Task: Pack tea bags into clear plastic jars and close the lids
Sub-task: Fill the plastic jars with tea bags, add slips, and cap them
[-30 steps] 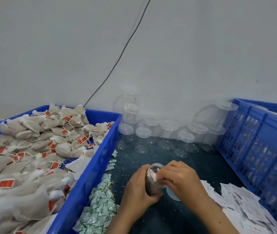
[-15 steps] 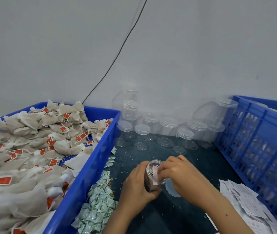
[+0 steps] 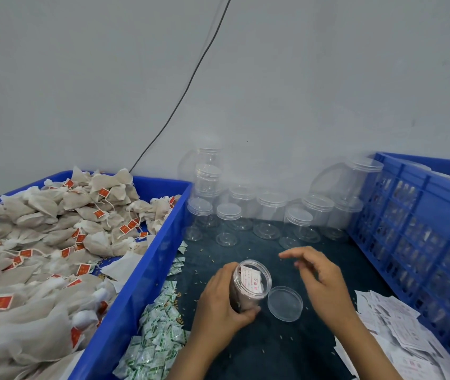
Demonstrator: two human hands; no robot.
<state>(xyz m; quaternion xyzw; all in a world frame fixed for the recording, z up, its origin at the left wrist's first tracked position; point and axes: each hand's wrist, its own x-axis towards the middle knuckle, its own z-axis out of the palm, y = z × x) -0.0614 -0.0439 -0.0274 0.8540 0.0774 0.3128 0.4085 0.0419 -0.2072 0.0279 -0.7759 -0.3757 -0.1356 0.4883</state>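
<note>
Clear plastic jar (image 3: 248,286): we see it in the head view, tilted, its open mouth facing up toward us, with a white slip printed in red (image 3: 252,278) tucked inside against the wall and dark contents lower down.
Left hand (image 3: 222,303): we see its fingers and thumb curled round the jar's body, gripping it from the left and from beneath.
Right hand (image 3: 320,278): it hovers just right of the jar, not touching it; we see the fingers loosely spread and a little blurred, holding nothing.
Lid (image 3: 285,303): it lies flat on the dark table (image 3: 273,352), just beside the jar's lower right and under the right hand's fingers; the jar has no lid on it.
Left of the left hand: a blue tray (image 3: 136,292) heaped with tea bags (image 3: 48,242) bearing red tags; between tray and hand, a drift of small green-and-white sachets (image 3: 158,333).
Beyond both hands: empty lidded jars (image 3: 270,212) stand against the grey wall (image 3: 300,78), some stacked.
Right of the right hand: a blue slatted crate (image 3: 424,229); nearer us, loose white paper slips (image 3: 399,333) spread beside the right forearm.
Wall: a thin black cable (image 3: 191,78) runs down it toward the tray.
</note>
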